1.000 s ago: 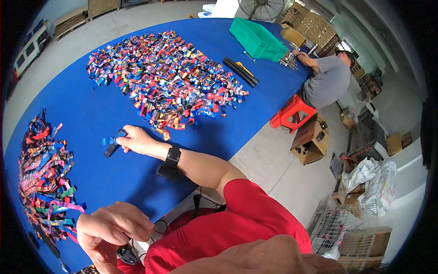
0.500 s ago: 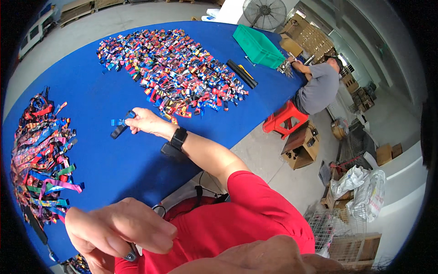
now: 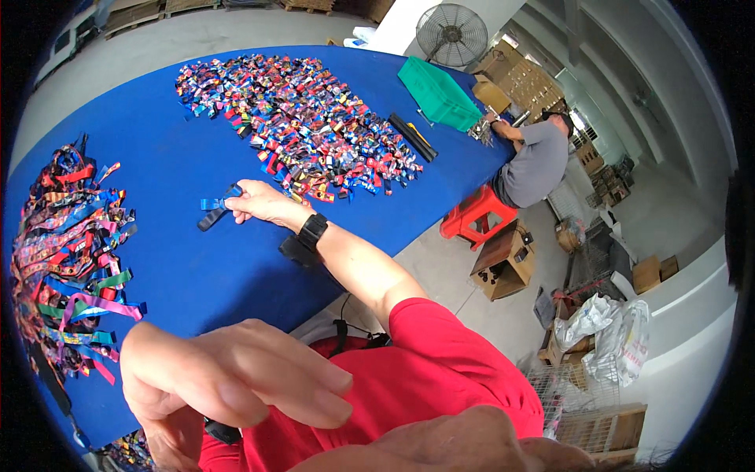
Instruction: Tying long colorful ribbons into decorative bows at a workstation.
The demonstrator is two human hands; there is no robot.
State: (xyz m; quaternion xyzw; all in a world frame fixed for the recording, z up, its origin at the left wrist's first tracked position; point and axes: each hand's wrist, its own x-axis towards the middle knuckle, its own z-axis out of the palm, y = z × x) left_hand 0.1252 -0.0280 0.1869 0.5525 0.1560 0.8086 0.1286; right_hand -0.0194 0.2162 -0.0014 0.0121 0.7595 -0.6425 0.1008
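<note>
My right hand (image 3: 259, 203), at the end of an outstretched arm, pinches a folded strap (image 3: 212, 219) with a black part and a bright blue ribbon end, just over the blue table. Close to the camera at the lower left is my left hand (image 3: 228, 377), its fingers loosely bent and apart, with nothing seen in them. To the left of the strap lies a heap of long colourful printed ribbon straps (image 3: 71, 267). Beyond my right hand spreads a broad pile of short folded colourful straps (image 3: 307, 126).
The blue-covered table (image 3: 173, 267) also holds black bars (image 3: 413, 137) and a green crate (image 3: 440, 93). At its far right a co-worker (image 3: 539, 157) sits on a red stool (image 3: 477, 216), hands by metal parts. A cardboard box (image 3: 503, 263) stands on the floor; a fan (image 3: 452, 35) is behind.
My left hand has lifted slightly and its fingers have spread apart. My right hand still holds the strap in nearly the same place. The view has shifted a little.
</note>
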